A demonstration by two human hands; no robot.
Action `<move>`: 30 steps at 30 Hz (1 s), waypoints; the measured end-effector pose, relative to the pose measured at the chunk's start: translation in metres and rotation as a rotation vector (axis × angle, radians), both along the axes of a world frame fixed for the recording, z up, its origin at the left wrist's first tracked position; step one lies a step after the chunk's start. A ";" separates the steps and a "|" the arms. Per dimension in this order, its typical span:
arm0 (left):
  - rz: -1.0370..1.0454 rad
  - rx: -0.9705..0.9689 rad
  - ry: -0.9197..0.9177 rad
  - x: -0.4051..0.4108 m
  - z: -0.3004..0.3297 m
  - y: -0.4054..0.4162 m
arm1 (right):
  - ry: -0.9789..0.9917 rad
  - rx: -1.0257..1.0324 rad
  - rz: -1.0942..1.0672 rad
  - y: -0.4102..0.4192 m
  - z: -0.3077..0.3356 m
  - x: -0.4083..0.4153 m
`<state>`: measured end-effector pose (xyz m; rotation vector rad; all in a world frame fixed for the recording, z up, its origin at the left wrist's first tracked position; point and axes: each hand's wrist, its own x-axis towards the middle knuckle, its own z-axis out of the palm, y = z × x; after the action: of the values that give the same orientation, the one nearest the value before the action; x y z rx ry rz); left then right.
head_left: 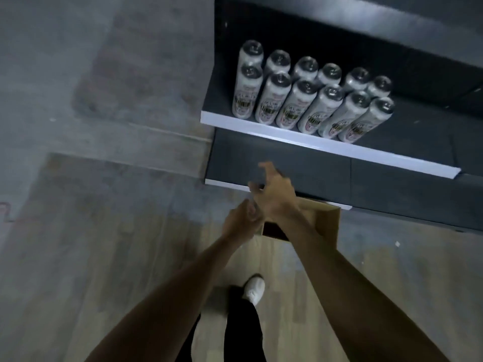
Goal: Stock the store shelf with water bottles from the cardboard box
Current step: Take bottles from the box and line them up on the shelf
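Note:
Several white water bottles (311,97) with dark caps stand in two rows on the left part of the dark store shelf (287,138). The cardboard box (326,220) sits on the floor under the shelves, open, and my arms hide most of it. My right hand (274,194) hovers above the box's left end with its fingers loosely spread and nothing in them. My left hand (241,222) is just beside and below it, by the right wrist, with fingers loosely curled and no bottle visible in it. Both hands are motion-blurred.
A lower shelf (300,168) with a white front edge juts out over the box. The bottle shelf has bare dark surface to the right of the rows. My white shoe (254,288) and dark trouser leg stand on the wooden floor (104,257) below the hands.

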<state>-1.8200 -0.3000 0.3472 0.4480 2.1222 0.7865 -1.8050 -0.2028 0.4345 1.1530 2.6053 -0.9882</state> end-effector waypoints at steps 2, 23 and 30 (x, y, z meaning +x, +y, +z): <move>0.059 -0.027 -0.010 0.009 -0.048 0.002 | -0.011 -0.013 -0.002 0.004 -0.058 0.010; 0.137 -0.184 -0.123 0.042 -0.516 -0.040 | -0.289 -0.167 0.021 0.002 -0.566 0.056; 0.171 -0.281 -0.122 0.042 -0.633 -0.021 | -0.357 -0.135 -0.081 0.007 -0.682 0.034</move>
<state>-1.7780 -0.3210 -0.2858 0.0689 2.1336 0.5802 -1.7710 -0.1956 -0.2472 1.2757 2.1970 -0.8631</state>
